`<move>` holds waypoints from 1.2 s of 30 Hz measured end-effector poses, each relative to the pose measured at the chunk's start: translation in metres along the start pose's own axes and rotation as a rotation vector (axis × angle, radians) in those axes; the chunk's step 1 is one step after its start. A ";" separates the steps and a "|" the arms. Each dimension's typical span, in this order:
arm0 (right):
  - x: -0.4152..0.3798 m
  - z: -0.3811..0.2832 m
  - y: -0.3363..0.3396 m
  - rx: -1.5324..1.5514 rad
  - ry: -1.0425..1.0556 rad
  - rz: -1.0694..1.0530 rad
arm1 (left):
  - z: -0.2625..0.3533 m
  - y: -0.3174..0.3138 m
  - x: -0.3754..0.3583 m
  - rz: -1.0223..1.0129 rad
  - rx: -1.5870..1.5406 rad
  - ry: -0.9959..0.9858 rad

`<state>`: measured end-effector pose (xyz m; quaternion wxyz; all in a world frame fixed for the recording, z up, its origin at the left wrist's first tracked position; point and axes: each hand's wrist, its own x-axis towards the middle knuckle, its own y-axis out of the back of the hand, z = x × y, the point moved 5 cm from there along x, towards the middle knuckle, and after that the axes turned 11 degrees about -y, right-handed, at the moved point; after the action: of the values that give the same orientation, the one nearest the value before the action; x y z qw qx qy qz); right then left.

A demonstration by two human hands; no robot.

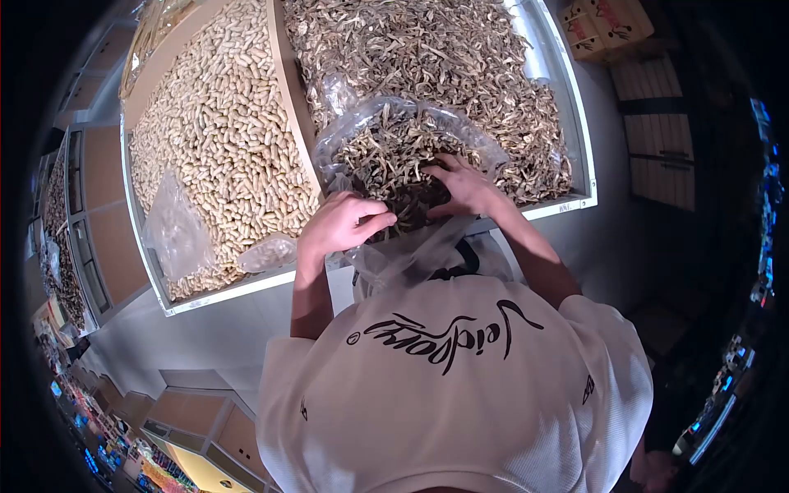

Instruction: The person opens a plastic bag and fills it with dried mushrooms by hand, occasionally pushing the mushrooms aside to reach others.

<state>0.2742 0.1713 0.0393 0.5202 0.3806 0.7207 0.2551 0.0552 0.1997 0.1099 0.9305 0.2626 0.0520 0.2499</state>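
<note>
The clear plastic bag (411, 140) sits open at the front edge of the right-hand bin (575, 107), and it already holds a good mound of the small dried fish (386, 156) — well filled, I judge, though its mouth is not yet gathered or tied. The left hand (341, 223) is curled at the near rim of the bag, fingers closed on the plastic and some of the dark contents. The right hand (467, 187) lies flat and spread over the fish inside the bag, palm down, pressing or raking; whether it pinches anything I cannot tell.

By count: one bag in hand, two hands on it, two bins side by side on the counter (246, 289). Left of the bag, across the wooden divider (292, 99), lies the bin of peanuts in their shells (222, 131) — far too many to number, like the fish. Two more loose clear bags rest on the peanuts, one (177, 226) far left of the held bag and one (267, 253) near the left hand. Cardboard boxes (604, 29) stand beyond the right-hand bin, two as far as shows.
</note>
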 end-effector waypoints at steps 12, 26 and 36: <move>0.011 -0.085 -0.006 -0.100 0.207 0.258 | 0.029 -0.016 -0.048 0.223 0.004 0.094; 0.056 -0.117 -0.022 -0.366 0.261 0.027 | 0.021 -0.013 -0.073 0.400 0.025 0.222; 0.051 -0.120 -0.029 -0.377 0.234 -0.039 | 0.009 -0.015 -0.072 0.415 -0.045 0.200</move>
<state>0.1444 0.1996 0.0278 0.4999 0.2304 0.7228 0.4178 0.0013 0.1492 0.1073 0.8551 0.2210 0.0832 0.4616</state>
